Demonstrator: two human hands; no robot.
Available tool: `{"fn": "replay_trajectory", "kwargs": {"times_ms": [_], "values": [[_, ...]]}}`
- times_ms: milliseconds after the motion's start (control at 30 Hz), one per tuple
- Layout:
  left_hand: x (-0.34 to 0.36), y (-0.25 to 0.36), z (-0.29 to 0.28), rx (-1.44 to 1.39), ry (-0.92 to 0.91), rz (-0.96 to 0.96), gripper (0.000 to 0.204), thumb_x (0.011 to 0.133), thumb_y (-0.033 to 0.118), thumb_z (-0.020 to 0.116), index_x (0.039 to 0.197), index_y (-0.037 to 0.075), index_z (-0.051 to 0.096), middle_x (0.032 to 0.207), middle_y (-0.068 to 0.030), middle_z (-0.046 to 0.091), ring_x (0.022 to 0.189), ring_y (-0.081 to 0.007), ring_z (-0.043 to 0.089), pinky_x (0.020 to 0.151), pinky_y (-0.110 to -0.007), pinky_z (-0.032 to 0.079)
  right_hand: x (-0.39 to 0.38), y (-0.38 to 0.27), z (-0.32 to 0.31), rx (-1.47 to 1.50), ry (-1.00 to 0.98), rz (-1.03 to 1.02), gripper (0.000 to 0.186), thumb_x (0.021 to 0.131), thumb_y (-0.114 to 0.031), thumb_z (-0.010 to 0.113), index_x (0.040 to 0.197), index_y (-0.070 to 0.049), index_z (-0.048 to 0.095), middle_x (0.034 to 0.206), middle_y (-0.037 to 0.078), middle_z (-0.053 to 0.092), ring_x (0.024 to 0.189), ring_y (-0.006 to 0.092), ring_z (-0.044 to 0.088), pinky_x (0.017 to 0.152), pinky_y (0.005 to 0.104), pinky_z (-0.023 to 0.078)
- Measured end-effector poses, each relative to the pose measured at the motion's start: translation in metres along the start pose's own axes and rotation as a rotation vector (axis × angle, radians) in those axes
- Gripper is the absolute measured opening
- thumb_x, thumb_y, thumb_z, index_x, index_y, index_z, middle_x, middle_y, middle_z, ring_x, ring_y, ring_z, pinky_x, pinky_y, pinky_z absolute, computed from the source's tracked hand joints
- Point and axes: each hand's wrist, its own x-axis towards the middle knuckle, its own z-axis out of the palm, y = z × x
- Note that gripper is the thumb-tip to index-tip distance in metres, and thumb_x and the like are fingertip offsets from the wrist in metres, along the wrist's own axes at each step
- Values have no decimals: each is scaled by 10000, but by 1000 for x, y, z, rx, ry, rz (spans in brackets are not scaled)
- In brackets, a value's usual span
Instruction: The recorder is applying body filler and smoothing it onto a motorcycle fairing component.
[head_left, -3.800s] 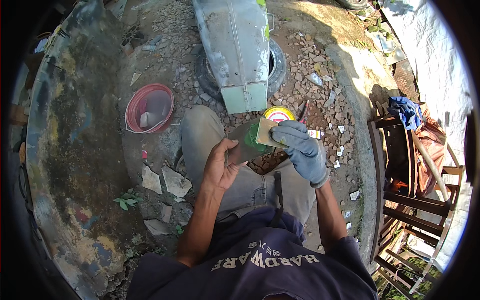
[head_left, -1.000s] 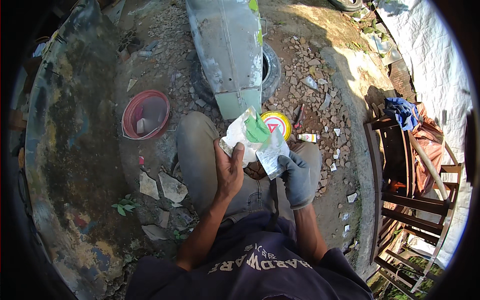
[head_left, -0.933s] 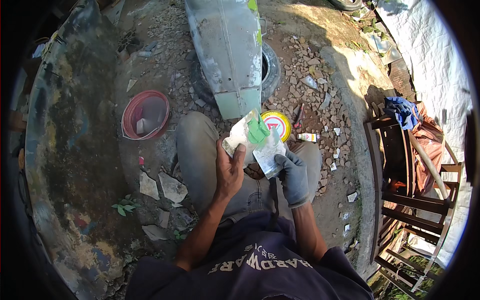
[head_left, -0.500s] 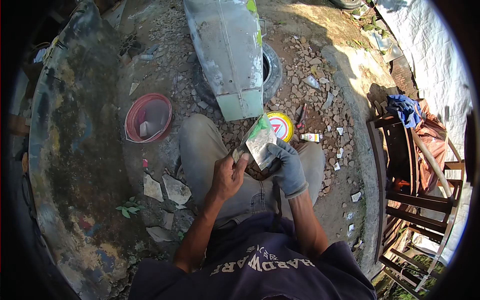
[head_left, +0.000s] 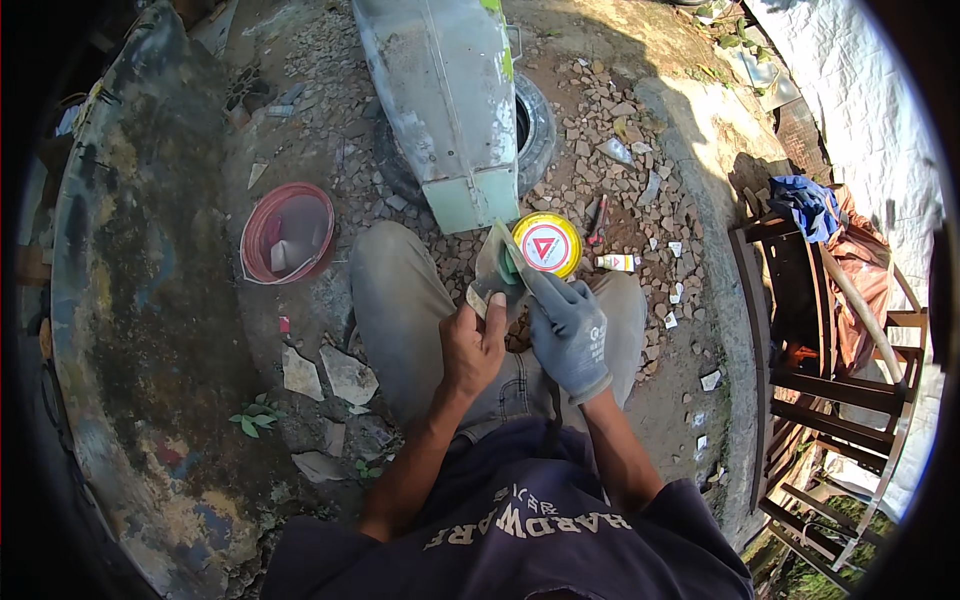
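Note:
Bare, my left hand (head_left: pixel 472 350) pinches a thin greyish flat scraper plate (head_left: pixel 490 277) by its lower corner, thumb on top. My right hand (head_left: pixel 572 340), in a grey-blue work glove, is closed on a second thin flat plate (head_left: pixel 537 277), seen nearly edge-on. The two plates meet at an angle above my lap, and a green paste (head_left: pixel 510 267) shows between them. Just beyond them stands a round can (head_left: pixel 573 262) with a yellow rim and a white and red lid. A small white tube (head_left: pixel 617 262) lies right of the can.
A long grey metal panel piece (head_left: pixel 440 110) with a pale green end rests on a tyre (head_left: pixel 540 140) ahead. At the left stands a red bucket (head_left: pixel 262 232) with cloudy water. Rubble surrounds my knees; a red-handled tool (head_left: pixel 599 218) lies there. A brown rack (head_left: pixel 835 400) is at the right.
My right hand has turned its plate from face-up to nearly edge-on against the left plate. The green paste now shows between the plates. The view has shifted slightly.

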Motion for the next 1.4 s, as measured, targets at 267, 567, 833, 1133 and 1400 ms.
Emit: {"fn": "replay_trajectory", "kwargs": {"times_ms": [267, 567, 833, 1133, 1400], "values": [[2, -5, 13, -62, 194, 16, 180, 1025, 118, 625, 962, -51, 637, 564, -96, 595, 478, -162, 556, 476, -378, 408, 1, 4, 14, 151, 101, 33, 291, 839, 12, 666, 1117, -33, 740, 945, 144, 749, 734, 320, 622, 743, 391, 477], [-7, 2, 7, -87, 34, -169, 186, 1039, 86, 595, 1133, -65, 647, 840, -80, 705, 717, -82, 623, 634, -277, 487, 6, 5, 12, 72, -11, -36, 335, 785, -30, 678, 1119, -33, 712, 1008, 139, 733, 800, 362, 672, 724, 452, 550], [-7, -17, 15, -178, 155, -84, 163, 1024, 105, 616, 1032, -55, 649, 686, -64, 644, 574, -66, 543, 516, -300, 429, 15, -8, 13, -37, -28, -57, 279, 813, -52, 656, 1084, -41, 722, 970, 130, 741, 801, 359, 682, 700, 448, 542], [9, -11, -20, -627, 127, -347, 165, 981, 68, 583, 1085, -37, 657, 924, -31, 679, 809, -95, 626, 707, -252, 508, 34, -2, -49, 239, -106, 37, 309, 857, 2, 667, 1151, -31, 755, 1091, 136, 761, 886, 302, 663, 906, 374, 520], [20, 2, -46, -1275, -62, -836, 96, 940, 97, 588, 963, 18, 636, 892, -70, 698, 731, -181, 713, 664, -321, 622, 34, 36, -30, 511, -214, -271, 368, 870, 50, 626, 1197, -61, 753, 1248, 109, 725, 1194, 300, 615, 1063, 412, 464]]}}
